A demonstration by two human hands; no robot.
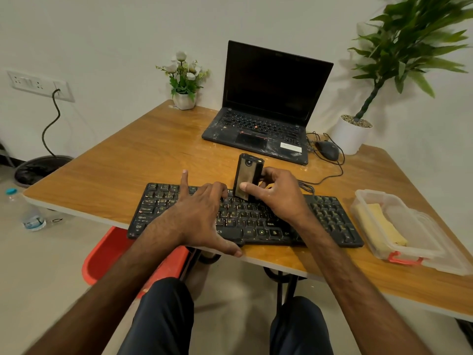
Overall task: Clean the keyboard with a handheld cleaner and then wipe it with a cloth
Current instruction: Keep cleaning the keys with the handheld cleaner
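A black keyboard [330, 219] lies along the near edge of the wooden table [143, 155]. My right hand [277, 196] grips a dark, box-shaped handheld cleaner [247, 175], held upright with its lower end on the keys near the keyboard's top middle. My left hand [202, 213] rests spread on the keyboard's left half, thumb at the front edge and one finger raised. A folded yellow cloth [381, 226] lies in a clear plastic box [419, 242] at the right.
An open black laptop [266, 103] stands behind the keyboard, with a wired mouse [329, 149] to its right. A small flower pot [184, 98] and a large potted plant [350, 134] stand at the back. A red chair [107, 254] sits under the table.
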